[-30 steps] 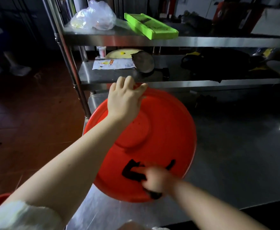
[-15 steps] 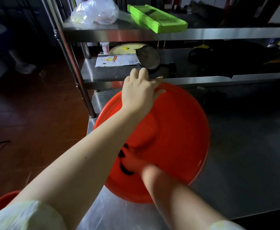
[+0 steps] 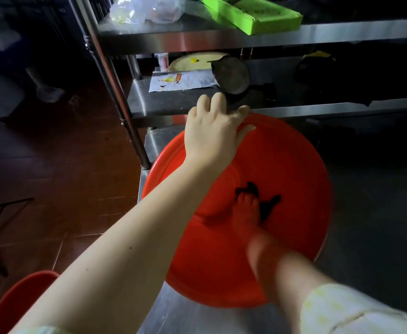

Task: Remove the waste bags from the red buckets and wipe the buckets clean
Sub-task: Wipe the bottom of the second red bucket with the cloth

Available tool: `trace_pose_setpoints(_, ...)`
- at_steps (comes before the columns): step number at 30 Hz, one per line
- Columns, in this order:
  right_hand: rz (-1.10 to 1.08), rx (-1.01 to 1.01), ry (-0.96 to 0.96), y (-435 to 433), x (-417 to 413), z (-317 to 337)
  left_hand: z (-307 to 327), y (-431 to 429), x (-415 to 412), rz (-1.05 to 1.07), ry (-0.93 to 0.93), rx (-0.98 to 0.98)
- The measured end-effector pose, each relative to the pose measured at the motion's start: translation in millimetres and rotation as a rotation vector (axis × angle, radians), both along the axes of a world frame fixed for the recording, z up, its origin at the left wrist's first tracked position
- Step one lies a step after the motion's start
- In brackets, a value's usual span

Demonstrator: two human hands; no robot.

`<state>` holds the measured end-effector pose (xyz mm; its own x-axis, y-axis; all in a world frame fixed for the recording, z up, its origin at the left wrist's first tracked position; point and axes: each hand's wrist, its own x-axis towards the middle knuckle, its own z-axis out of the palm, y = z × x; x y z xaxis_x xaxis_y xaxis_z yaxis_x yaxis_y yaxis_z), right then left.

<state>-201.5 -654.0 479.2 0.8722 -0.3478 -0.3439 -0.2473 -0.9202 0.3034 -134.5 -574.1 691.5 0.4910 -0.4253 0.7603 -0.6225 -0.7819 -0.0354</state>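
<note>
A large red bucket (image 3: 294, 177) is tipped on its side on the steel table (image 3: 378, 213), its mouth facing me. My left hand (image 3: 212, 136) grips the far upper rim, fingers curled over the edge. My right hand (image 3: 248, 213) is inside the bucket and holds a dark cloth (image 3: 268, 206) against the bottom, the cloth sticking out on both sides of my fingers. No waste bag shows in this bucket. The rim of a second red bucket (image 3: 17, 300) is at the lower left, near the floor.
Close behind the bucket stands a steel rack; its lower shelf (image 3: 173, 100) carries a paper packet and a dark round lid. The top shelf holds a green tray (image 3: 253, 13) and a clear plastic bag (image 3: 147, 8). The rack's post (image 3: 115, 92) stands left.
My right hand has moved the cloth from the near side of the bucket's wall inward to the middle of its bottom. My left hand has kept its hold on the rim.
</note>
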Motion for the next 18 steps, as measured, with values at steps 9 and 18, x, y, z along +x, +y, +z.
trace_pose_setpoints(9,0.178,0.981,-0.202,76.2,-74.6,75.3,6.1,-13.0,-11.2,-0.056,-0.041,0.081)
trace_pose_setpoints(18,0.4,-0.231,-0.023,-107.9,-80.4,127.7,7.2,-43.1,-17.2,-0.045,-0.078,0.175)
